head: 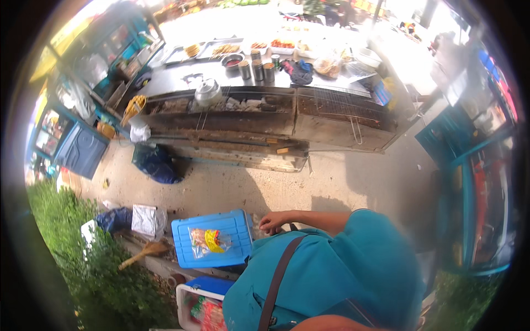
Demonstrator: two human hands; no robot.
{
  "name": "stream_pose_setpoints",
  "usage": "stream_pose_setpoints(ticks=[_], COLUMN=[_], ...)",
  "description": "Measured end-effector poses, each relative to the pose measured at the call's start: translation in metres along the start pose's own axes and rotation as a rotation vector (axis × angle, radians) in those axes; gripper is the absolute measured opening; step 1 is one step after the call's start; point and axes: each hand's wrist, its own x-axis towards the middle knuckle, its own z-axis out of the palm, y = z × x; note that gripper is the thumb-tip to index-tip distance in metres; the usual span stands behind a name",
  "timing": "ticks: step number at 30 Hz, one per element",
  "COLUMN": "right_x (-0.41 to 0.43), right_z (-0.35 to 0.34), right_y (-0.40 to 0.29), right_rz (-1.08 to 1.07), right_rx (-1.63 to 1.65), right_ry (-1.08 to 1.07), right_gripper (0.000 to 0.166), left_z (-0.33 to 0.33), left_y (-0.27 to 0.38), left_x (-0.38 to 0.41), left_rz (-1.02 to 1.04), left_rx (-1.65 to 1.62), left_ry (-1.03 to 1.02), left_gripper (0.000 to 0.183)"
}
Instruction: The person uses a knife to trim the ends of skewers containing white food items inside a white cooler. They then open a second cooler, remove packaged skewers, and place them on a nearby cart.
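My right hand [271,222] hangs in front of my teal shirt, its fingers loosely bent, and nothing shows in it. Just left of it lies a blue lidded plastic box [180,244]. On that lid is a clear plastic bag of food [199,238] with a yellow piece of packaging [214,241]. Below stands a white cooler box [181,304], uncovered, with red and green packages [211,314] inside. My left hand is out of view; a strip of bare skin shows at the bottom edge.
A long charcoal grill [219,120] carries a metal kettle [208,93] and a wire grate [348,105]. Behind it a steel counter [174,78] holds trays of skewers [225,49] and several metal canisters [257,69]. A straw broom [145,253] lies by green bushes [107,285]; a dark blue bag [155,165] rests on the ground.
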Motion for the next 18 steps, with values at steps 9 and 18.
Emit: stream_pose_setpoints(ticks=[9,18], right_x=[0.093,0.18], right_z=[0.12,0.333], right_y=[-0.054,-0.053], right_rz=[0.025,-0.181], right_rx=[-0.328,-1.015], right_ry=[-0.39,-0.988], right_gripper=[0.036,0.043], left_z=[-0.053,-0.082], left_y=[-0.198,-0.139], left_x=[-0.186,-0.207], left_rz=[-0.168,-0.212], left_rx=[0.055,-0.032], left_ry=[0.143,0.121], left_gripper=[0.077,0.078])
